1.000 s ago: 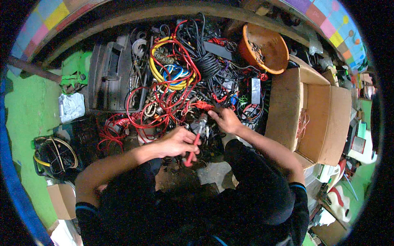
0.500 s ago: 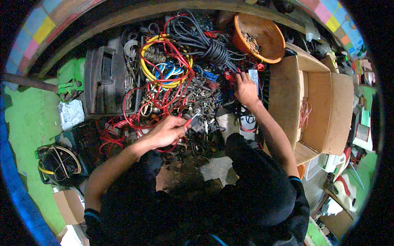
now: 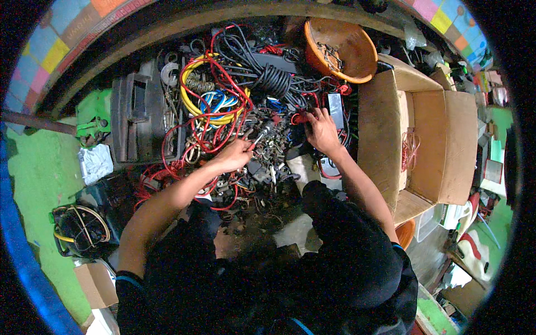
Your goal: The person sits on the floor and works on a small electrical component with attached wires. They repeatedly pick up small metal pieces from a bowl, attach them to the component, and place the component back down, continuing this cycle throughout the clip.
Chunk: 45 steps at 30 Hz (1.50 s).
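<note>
My left hand point(image 3: 234, 155) is closed around a slim tool point(image 3: 259, 137) with a reddish handle and a silvery end, which points up and to the right over a heap of small metal parts point(image 3: 274, 151). My right hand point(image 3: 322, 133) reaches in at the heap's right side. Its fingers are bent onto a red piece point(image 3: 300, 118), whose exact kind I cannot make out. Left of the hands lies a yellow hose coil point(image 3: 187, 92) with loose red cable point(image 3: 243, 114) looped over it. Just beyond the right hand, a bundle of dark cable point(image 3: 274, 84) rests on the heap.
An open cardboard box point(image 3: 379, 134) stands at the right. Behind it sits an orange basin point(image 3: 357, 50) with small metal pieces. At the left are a black plastic case point(image 3: 125, 114), a green metal tool point(image 3: 95, 120) and a dark container with coiled hoses point(image 3: 84, 229).
My left hand has lifted the slim tool farther over the heap. My right hand has drawn nearer to me, and the red piece has come with it. The view has shifted slightly.
</note>
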### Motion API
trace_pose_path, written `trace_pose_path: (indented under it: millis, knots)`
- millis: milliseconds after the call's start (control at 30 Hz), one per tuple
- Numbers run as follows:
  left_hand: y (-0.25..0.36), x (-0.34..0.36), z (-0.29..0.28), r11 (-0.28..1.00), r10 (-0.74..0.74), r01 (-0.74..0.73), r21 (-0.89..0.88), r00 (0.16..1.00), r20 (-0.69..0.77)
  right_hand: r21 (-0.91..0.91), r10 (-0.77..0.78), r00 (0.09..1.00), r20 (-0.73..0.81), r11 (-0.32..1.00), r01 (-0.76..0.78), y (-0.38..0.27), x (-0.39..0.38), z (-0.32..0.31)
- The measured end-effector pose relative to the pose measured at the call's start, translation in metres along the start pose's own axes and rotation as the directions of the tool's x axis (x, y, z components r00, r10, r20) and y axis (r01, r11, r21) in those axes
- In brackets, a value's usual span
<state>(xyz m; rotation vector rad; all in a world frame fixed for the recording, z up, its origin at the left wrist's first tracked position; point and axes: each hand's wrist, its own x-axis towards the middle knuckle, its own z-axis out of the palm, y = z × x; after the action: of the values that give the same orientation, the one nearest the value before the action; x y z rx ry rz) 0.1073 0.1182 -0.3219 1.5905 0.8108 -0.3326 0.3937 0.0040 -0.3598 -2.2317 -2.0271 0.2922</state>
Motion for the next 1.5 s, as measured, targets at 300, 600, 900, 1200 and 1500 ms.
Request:
trace_pose_path:
  millis: [300, 600, 900, 1200, 1500]
  knots:
    - [0.025, -0.03, -0.009, 0.849, -0.234, 0.23, -0.475, 0.971, 0.052, 0.047, 0.016, 1.0, -0.008, 0.999, -0.015, 0.001, 0.0, -0.002]
    - [0.089, -0.083, -0.034, 0.79, -0.185, 0.269, -0.551, 0.961, 0.204, 0.053, 0.034, 0.998, -0.052, 0.998, -0.031, -0.006, -0.003, -0.014]
    - [0.159, -0.161, -0.065, 0.534, 0.077, 0.112, -0.838, 0.981, 0.181, 0.972, -0.024, 0.974, 0.227, 0.069, -0.225, -0.075, 0.003, -0.102]
    - [0.22, -0.266, -0.082, 0.343, 0.319, -0.079, -0.936, 0.947, 0.037, 0.997, -0.188, 0.982, 0.013, 0.074, 0.001, -0.15, -0.003, -0.257]
    - [0.221, -0.319, -0.075, 0.78, 0.526, -0.379, -0.498, 0.828, 0.194, 0.783, -0.155, 0.986, -0.059, 0.606, 0.142, -0.19, -0.066, -0.366]
